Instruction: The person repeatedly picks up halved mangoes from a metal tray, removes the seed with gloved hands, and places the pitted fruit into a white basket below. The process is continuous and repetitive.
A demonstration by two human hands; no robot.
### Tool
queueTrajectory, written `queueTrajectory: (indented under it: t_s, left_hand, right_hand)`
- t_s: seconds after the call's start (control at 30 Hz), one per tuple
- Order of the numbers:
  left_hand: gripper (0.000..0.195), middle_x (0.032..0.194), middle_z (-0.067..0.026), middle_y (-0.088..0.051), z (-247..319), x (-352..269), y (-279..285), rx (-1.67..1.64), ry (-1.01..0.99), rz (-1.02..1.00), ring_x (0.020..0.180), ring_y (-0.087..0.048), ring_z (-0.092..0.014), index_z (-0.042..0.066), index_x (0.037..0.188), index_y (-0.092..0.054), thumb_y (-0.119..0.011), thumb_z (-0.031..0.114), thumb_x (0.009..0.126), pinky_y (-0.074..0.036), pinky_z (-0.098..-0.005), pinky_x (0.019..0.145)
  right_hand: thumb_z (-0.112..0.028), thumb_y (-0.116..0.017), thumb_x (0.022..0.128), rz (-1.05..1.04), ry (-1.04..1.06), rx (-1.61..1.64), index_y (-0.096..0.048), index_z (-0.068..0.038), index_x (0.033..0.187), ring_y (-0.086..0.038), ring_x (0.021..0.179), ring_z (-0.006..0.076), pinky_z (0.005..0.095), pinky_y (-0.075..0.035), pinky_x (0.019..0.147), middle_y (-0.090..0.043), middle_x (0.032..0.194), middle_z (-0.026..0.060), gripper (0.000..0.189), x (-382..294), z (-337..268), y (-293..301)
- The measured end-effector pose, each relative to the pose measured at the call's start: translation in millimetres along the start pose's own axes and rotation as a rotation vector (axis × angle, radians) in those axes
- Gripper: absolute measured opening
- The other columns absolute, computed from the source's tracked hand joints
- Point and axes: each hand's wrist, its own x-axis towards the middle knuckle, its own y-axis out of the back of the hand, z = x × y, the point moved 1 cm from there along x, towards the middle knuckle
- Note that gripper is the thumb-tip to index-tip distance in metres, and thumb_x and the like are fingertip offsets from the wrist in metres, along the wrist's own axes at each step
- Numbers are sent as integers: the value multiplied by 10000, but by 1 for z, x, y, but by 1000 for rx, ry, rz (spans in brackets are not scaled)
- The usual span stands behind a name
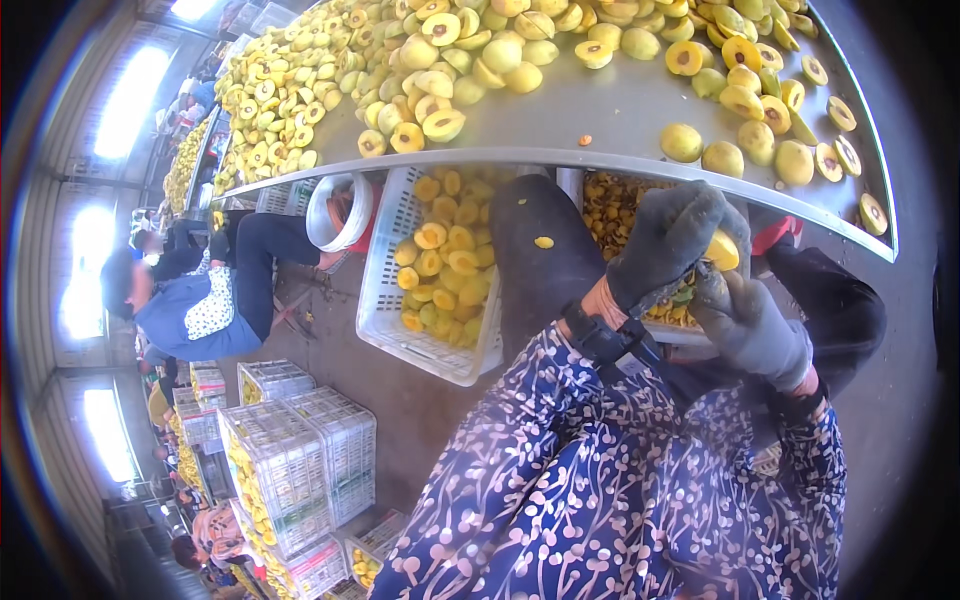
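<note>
In front of my lap, my left hand (667, 232), in a dark grey glove, is closed around a yellow stone-fruit piece (721, 251). My right hand (757, 322), in a lighter, stained grey glove, has its fingertips drawn together just below that fruit. Whether it grips the fruit or a small tool cannot be made out. Under both hands, between my knees, stands a crate of brown pits and scraps (611, 210). Left of my leg, a white plastic crate (382, 315) holds yellow fruit halves (450, 262).
A metal worktable (555, 112) with a raised rim bears heaped fruit halves (495, 56). At left sit a white bucket (319, 214) and a seated co-worker in blue (199, 311). Stacked crates (292, 465) of fruit stand lower left. A fruit scrap (544, 242) lies on my trouser leg.
</note>
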Motion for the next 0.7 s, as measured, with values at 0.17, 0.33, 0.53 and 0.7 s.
queueTrajectory:
  t_s: [0.17, 0.33, 0.53, 0.7]
  left_hand:
    - [458, 736, -97, -655, -9, -2, -3, -243, -4, 142, 633, -613, -150, -37, 805, -624, -424, 324, 1005, -505, -260, 614]
    - [377, 718, -93, -643, -6, 13, 4, 184, -223, -156, 659, -622, -150, -8, 793, -626, -449, 270, 977, -497, -285, 620]
    - [207, 817, -104, -644, -15, 11, 9, 235, -198, 38, 704, -613, -176, 4, 908, -632, -551, 194, 918, -506, -291, 661]
    - [531, 804, -122, -619, -45, 2, 29, -530, 219, 311, 694, -614, -256, 33, 960, -571, -326, 503, 993, -533, -326, 633]
  right_hand:
    - [23, -630, 805, 119, -87, 179, -548, 25, 1131, -571, 810, 178, 309, -474, 732, -596, 932, 115, 337, 5, 23, -20]
    - [20, -567, 840, -8, 407, -373, -572, 0, 1112, -586, 846, 189, 322, -473, 734, -604, 976, 128, 273, 6, 30, 3]
    - [-58, -601, 839, 55, 106, 22, -589, -15, 1039, -637, 710, 290, 386, -478, 618, -629, 792, 144, 204, 12, 41, 0]
    - [-124, -700, 771, 323, 209, -200, -559, -65, 968, -622, 632, 348, 412, -487, 544, -612, 712, 158, 249, 26, 74, -28]
